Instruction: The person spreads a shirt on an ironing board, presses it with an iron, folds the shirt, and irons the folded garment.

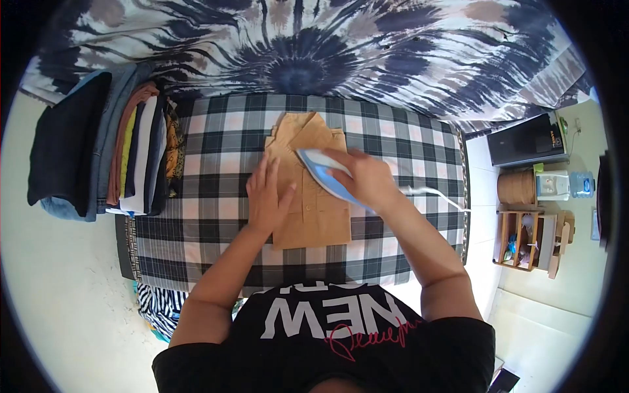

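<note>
A tan collared shirt (311, 226), folded into a narrow rectangle, lies on the checked cloth with its collar at the far end. My right hand (368, 178) is wrapped round the handle of a blue and white clothes iron (331, 180), whose tip points up and left over the shirt's button front. I cannot tell whether its soleplate presses on the fabric. On the shirt's left side my left hand (267, 196) lies flat with the fingers spread. The iron's white cord (432, 191) trails off to the right.
Stacked folded clothes (128, 150) stand at the far left of the checked cloth (229, 131). Behind hangs a tie-dye fabric (301, 59). At the right are a black fridge (527, 141), a wooden shelf (517, 241) and a water jug (581, 185).
</note>
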A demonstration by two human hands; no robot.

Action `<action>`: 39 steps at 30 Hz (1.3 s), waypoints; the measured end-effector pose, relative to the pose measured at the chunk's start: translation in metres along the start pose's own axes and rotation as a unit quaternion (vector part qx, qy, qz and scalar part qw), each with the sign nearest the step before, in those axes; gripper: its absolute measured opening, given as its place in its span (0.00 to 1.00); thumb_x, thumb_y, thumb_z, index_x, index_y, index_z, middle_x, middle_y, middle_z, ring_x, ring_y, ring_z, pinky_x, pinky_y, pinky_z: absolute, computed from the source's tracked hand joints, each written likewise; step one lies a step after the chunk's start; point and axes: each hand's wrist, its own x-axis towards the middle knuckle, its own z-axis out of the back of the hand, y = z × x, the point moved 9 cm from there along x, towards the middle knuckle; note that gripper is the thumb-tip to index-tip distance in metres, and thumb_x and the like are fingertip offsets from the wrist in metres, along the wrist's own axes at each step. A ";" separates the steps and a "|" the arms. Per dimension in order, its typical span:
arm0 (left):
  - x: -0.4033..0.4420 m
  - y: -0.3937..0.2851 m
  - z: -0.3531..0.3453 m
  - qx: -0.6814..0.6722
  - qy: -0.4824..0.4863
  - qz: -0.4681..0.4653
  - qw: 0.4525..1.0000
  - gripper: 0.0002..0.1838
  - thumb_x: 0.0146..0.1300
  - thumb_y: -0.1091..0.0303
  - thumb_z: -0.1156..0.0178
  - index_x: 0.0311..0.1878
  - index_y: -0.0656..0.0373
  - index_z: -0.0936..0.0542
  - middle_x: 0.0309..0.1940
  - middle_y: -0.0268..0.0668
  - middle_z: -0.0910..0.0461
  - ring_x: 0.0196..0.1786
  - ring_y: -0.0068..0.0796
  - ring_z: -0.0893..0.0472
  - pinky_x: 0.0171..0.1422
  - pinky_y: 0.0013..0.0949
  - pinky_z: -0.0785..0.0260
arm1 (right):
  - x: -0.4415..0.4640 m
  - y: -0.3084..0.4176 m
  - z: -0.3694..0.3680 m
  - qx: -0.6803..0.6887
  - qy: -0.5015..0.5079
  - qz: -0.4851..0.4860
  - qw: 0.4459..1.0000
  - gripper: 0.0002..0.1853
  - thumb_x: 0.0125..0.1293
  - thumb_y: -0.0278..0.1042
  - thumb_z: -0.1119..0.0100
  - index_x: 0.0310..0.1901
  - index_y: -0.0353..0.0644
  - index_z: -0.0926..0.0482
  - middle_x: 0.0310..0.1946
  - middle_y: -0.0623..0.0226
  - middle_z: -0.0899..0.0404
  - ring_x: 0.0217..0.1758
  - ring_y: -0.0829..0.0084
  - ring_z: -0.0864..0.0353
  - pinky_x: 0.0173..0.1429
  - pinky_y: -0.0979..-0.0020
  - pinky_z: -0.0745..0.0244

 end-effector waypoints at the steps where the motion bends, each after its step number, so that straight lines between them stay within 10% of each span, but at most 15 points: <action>1: -0.010 -0.005 0.003 0.003 0.001 -0.002 1.000 0.39 0.64 0.55 0.40 0.74 0.61 0.39 0.74 0.52 0.41 0.71 0.51 0.36 0.71 0.51 0.46 | 0.015 0.007 -0.007 -0.030 -0.017 0.010 0.999 0.19 0.69 0.43 0.44 0.60 0.57 0.22 0.42 0.59 0.18 0.32 0.54 0.16 0.36 0.59 0.22; 11: -0.068 -0.026 0.028 -0.063 -0.023 0.057 0.996 0.42 0.59 0.64 0.34 0.74 0.64 0.41 0.70 0.52 0.35 0.66 0.50 0.30 0.66 0.44 0.36 | 0.104 -0.026 -0.007 -0.068 -0.038 -0.052 0.996 0.21 0.66 0.49 0.44 0.60 0.62 0.20 0.45 0.60 0.14 0.44 0.54 0.15 0.48 0.57 0.21; 18: -0.105 0.016 -0.002 -0.275 0.055 0.276 0.920 0.38 0.56 0.72 0.32 0.70 0.65 0.36 0.55 0.50 0.23 0.46 0.43 0.18 0.48 0.35 0.23 | 0.012 -0.145 0.004 -0.102 -0.025 -0.161 0.981 0.21 0.67 0.51 0.45 0.62 0.65 0.22 0.47 0.61 0.15 0.48 0.56 0.16 0.51 0.57 0.22; 23: -0.109 0.007 -0.006 -0.416 0.103 0.399 0.811 0.30 0.58 0.74 0.33 0.64 0.64 0.31 0.49 0.46 0.20 0.38 0.37 0.16 0.39 0.30 0.20 | -0.058 -0.201 0.010 -0.156 -0.119 -0.180 0.964 0.20 0.67 0.49 0.43 0.61 0.65 0.22 0.44 0.63 0.18 0.45 0.55 0.18 0.49 0.56 0.23; 25: -0.108 -0.016 -0.004 -0.503 0.125 0.472 0.713 0.26 0.60 0.74 0.34 0.61 0.63 0.29 0.47 0.44 0.19 0.36 0.35 0.16 0.37 0.28 0.20 | -0.108 -0.131 0.027 -0.295 -0.375 0.012 0.879 0.20 0.66 0.48 0.40 0.59 0.58 0.21 0.44 0.65 0.21 0.43 0.59 0.19 0.47 0.58 0.23; 27: -0.110 -0.032 -0.003 -0.524 0.134 0.473 0.696 0.25 0.60 0.74 0.34 0.61 0.62 0.29 0.47 0.44 0.19 0.37 0.34 0.16 0.36 0.28 0.19 | -0.146 -0.099 -0.014 0.034 -0.234 0.029 0.971 0.17 0.65 0.48 0.38 0.38 0.41 0.17 0.40 0.63 0.20 0.36 0.61 0.20 0.40 0.64 0.25; 28: -0.112 -0.041 -0.005 -0.544 0.145 0.475 0.677 0.24 0.61 0.74 0.34 0.60 0.62 0.28 0.47 0.43 0.19 0.37 0.34 0.16 0.36 0.27 0.19 | -0.164 -0.091 -0.051 0.121 -0.083 -0.131 0.980 0.22 0.68 0.53 0.40 0.29 0.40 0.17 0.26 0.66 0.19 0.27 0.63 0.20 0.34 0.67 0.26; 30: -0.119 -0.059 -0.011 -0.580 0.171 0.479 0.636 0.22 0.62 0.74 0.35 0.59 0.61 0.28 0.47 0.43 0.19 0.37 0.33 0.16 0.35 0.26 0.19 | -0.210 -0.049 -0.124 0.476 0.102 -0.243 0.839 0.27 0.72 0.58 0.44 0.33 0.36 0.18 0.23 0.64 0.20 0.26 0.69 0.19 0.34 0.73 0.24; 32: -0.132 -0.075 -0.025 -0.632 0.184 0.460 0.596 0.23 0.61 0.76 0.34 0.59 0.62 0.27 0.47 0.44 0.19 0.38 0.35 0.16 0.34 0.26 0.19 | -0.228 -0.006 -0.150 0.713 0.112 -0.278 0.634 0.24 0.73 0.52 0.44 0.46 0.32 0.21 0.33 0.57 0.18 0.31 0.67 0.18 0.39 0.71 0.20; 33: -0.142 -0.079 -0.030 -0.632 0.183 0.461 0.595 0.23 0.61 0.76 0.34 0.59 0.62 0.27 0.47 0.44 0.19 0.38 0.35 0.16 0.34 0.26 0.19 | -0.228 -0.002 -0.155 0.713 0.113 -0.278 0.634 0.24 0.73 0.52 0.44 0.46 0.32 0.21 0.33 0.57 0.18 0.31 0.67 0.18 0.39 0.71 0.20; 35: -0.168 -0.095 -0.046 -0.610 0.273 0.467 0.579 0.25 0.61 0.73 0.33 0.62 0.60 0.28 0.50 0.43 0.19 0.44 0.36 0.16 0.41 0.30 0.19 | -0.221 0.006 -0.167 0.881 0.047 -0.269 0.388 0.23 0.73 0.42 0.41 0.58 0.30 0.28 0.45 0.52 0.19 0.38 0.64 0.17 0.47 0.69 0.18; 39: -0.193 -0.108 -0.058 -0.661 0.306 0.450 0.517 0.25 0.66 0.67 0.37 0.65 0.58 0.29 0.53 0.43 0.19 0.50 0.37 0.17 0.49 0.37 0.22 | -0.229 -0.016 -0.159 0.845 -0.043 -0.286 0.449 0.20 0.68 0.24 0.41 0.60 0.30 0.31 0.48 0.53 0.21 0.43 0.63 0.17 0.52 0.67 0.19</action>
